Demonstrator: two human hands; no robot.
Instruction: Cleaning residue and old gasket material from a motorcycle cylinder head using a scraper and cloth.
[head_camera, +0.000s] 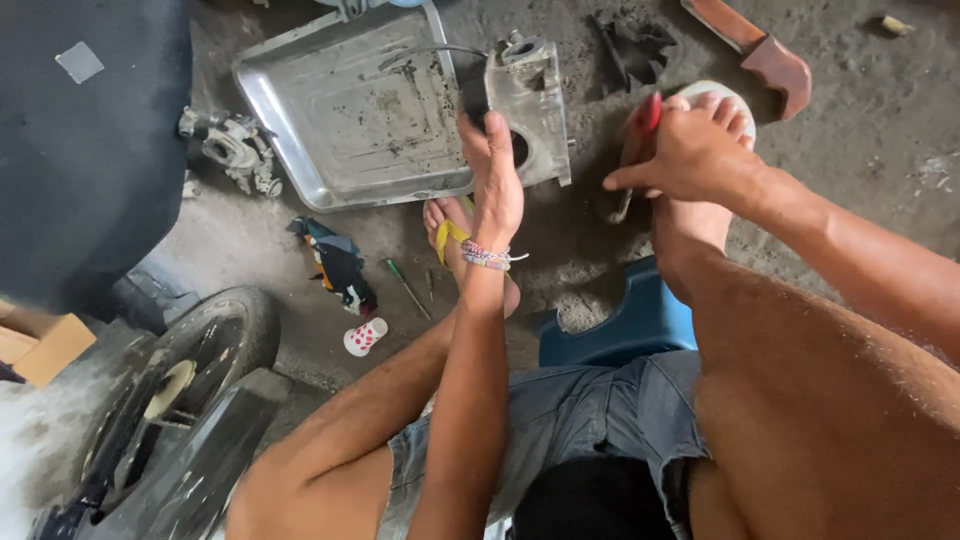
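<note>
My left hand (492, 170) grips a grey cast-metal engine part (530, 105) that stands on edge at the corner of a dented metal tray (340, 110). A bead bracelet circles that wrist. My right hand (685, 150) is closed around a red-handled tool (643, 125), whose tip points down toward the dirty floor just right of the metal part. My right foot rests under that hand and my left foot in a yellow-strapped sandal (447, 235) lies below the tray.
A carburettor-like part (232, 150) lies left of the tray. A rag (338, 265), a green screwdriver (407, 288) and a spotted cup (364, 337) lie on the floor. A motorcycle wheel (175, 390) stands at lower left. I sit on a blue stool (625, 320).
</note>
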